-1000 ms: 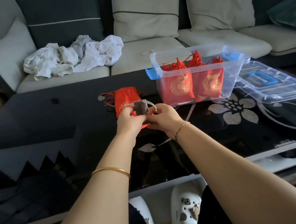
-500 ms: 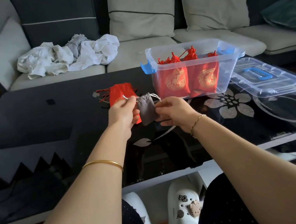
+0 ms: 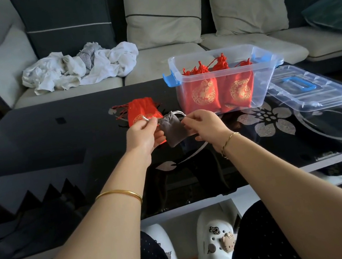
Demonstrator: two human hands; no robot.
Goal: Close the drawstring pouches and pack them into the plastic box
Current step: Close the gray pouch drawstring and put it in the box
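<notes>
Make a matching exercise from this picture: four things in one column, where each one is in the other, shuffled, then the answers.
1 grey pouch
2 loose red pouch
3 plastic box
4 lid

A lying on the table right of the box
B pinched between left hand and right hand
C standing open with packed red pouches inside
D lying on the table left of the box

Pairs: 1-B, 2-D, 3-C, 4-A

Both hands hold a small grey pouch (image 3: 173, 130) up between them: the left hand (image 3: 144, 133) pinches a pale drawstring (image 3: 144, 118), the right hand (image 3: 204, 125) grips the other side. Just beyond the left hand lies a red pouch (image 3: 142, 111); beyond the right stands the plastic box (image 3: 264, 74) holding red pouches, its lid (image 3: 311, 90) further right.
</notes>
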